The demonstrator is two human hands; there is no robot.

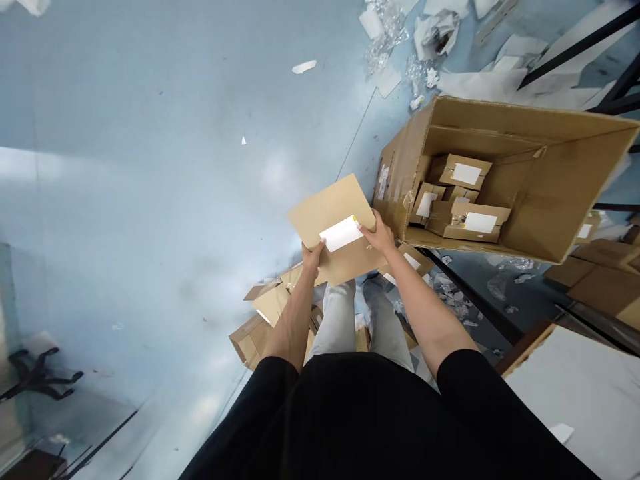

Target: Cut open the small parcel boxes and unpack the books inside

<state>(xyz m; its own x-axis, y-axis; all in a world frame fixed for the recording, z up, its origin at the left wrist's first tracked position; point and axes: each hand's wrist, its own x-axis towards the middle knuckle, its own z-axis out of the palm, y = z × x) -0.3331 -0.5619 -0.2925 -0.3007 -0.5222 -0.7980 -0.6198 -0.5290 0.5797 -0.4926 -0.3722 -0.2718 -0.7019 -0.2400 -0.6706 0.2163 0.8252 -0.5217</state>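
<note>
Between my two hands is a flat brown cardboard box (327,207) with a white label (341,234) on its upper face. My left hand (313,257) grips its lower left side, the thumb near one end of the label. On the right side, my right hand (379,235) closes on the edge, its thumb at the label's yellow-marked end. Just to the right stands a large open carton (400,157). Inside it lie several small labelled boxes (470,220). The underside of the box I hold is hidden.
Around my feet lie more cardboard boxes (253,340). Paper and plastic wrap scraps (387,40) litter the blue floor (150,200) at the top right. A black metal bar (470,297) and a white tabletop (585,393) are on the right. A chair base (40,375) is at the far left.
</note>
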